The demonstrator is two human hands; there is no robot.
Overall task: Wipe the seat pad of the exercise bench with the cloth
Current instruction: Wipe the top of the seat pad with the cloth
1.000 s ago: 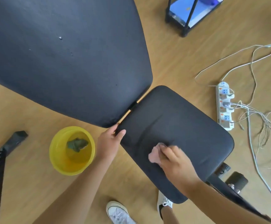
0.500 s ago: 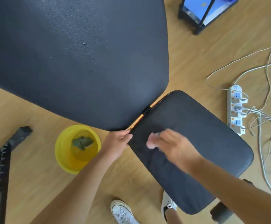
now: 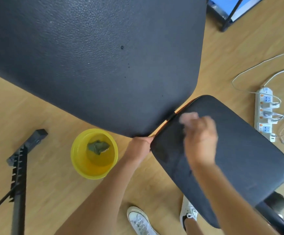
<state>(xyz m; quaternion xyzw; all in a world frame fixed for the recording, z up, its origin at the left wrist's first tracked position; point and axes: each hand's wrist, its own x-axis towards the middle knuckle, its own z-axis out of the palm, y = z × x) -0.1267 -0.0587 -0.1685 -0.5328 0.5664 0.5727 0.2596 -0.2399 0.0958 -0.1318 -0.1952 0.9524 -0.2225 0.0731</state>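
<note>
Head view, looking down on a black exercise bench on a wooden floor. The right hand (image 3: 200, 141), blurred by motion, has its fingers closed around a pale pink cloth (image 3: 187, 117), bunched against the seat pad (image 3: 239, 158) near the edge that faces the back pad (image 3: 95, 56); only a small tuft of cloth shows past the fingertips. The left hand (image 3: 140, 146) grips the near corner of the seat pad, fingers curled over its rim, apparently to steady it. The cloth appears soft, light and limp, so it is best held wadded in the palm and pressed flat under the fingers; whether it is damp cannot be told. The seat pad looks firm with a textured vinyl-like skin, probably smooth enough for the cloth to slide under light pressure. A yellow basin (image 3: 93, 172) holding liquid and a green rag (image 3: 98, 146) stands on the floor just left of the left hand. A white power strip (image 3: 264, 114) with cables lies beyond the pad's far side, apart from it.
</note>
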